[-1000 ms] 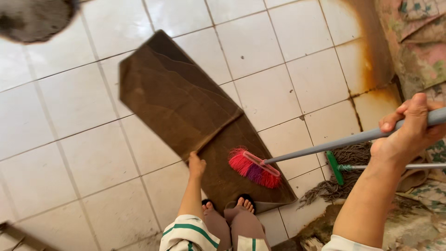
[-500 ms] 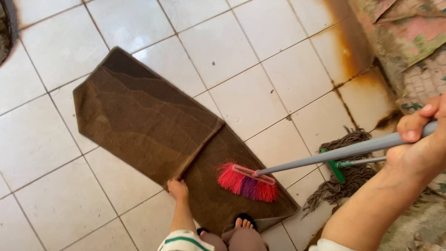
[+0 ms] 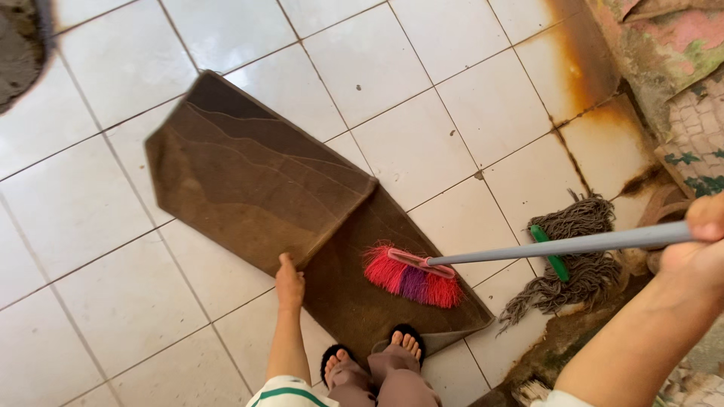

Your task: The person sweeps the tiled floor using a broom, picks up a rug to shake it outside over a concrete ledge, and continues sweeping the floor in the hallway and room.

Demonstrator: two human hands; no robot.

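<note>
left hand [image 3: 289,280] pinching the brown mat [image 3: 256,181] fold mid-frame has laid it lower, right hand [image 3: 697,252] (far right) clamped round the broom [image 3: 413,276].

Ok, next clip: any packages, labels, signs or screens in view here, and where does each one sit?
None in view: no package, label, sign or screen.
What shows instead is a folded brown mat on the white tiled floor, a broom with pink and purple bristles and a grey handle resting on the mat, and a grey string mop with a green head at the right.
</note>
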